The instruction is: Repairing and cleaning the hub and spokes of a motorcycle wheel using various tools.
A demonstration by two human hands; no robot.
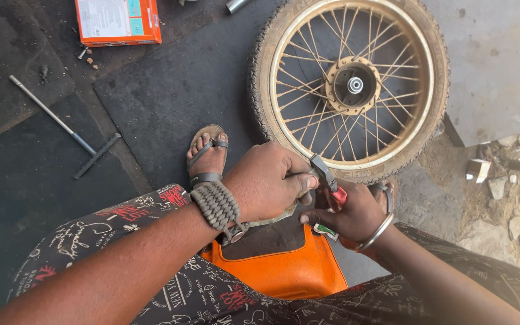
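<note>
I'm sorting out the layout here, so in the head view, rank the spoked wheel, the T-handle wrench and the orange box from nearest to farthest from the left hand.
From the left hand:
1. Spoked wheel, just beyond, up right.
2. T-handle wrench, far left on the mat.
3. Orange box, top left edge.

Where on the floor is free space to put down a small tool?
Bare dark mat lies between the orange box, the T-handled wrench and the spoked wheel. Rubble crowds the right edge; the left hand and right hand fill the middle.

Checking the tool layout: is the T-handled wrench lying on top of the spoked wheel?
No, the T-handled wrench lies on the dark mat far left of the spoked wheel, apart from it.
</note>
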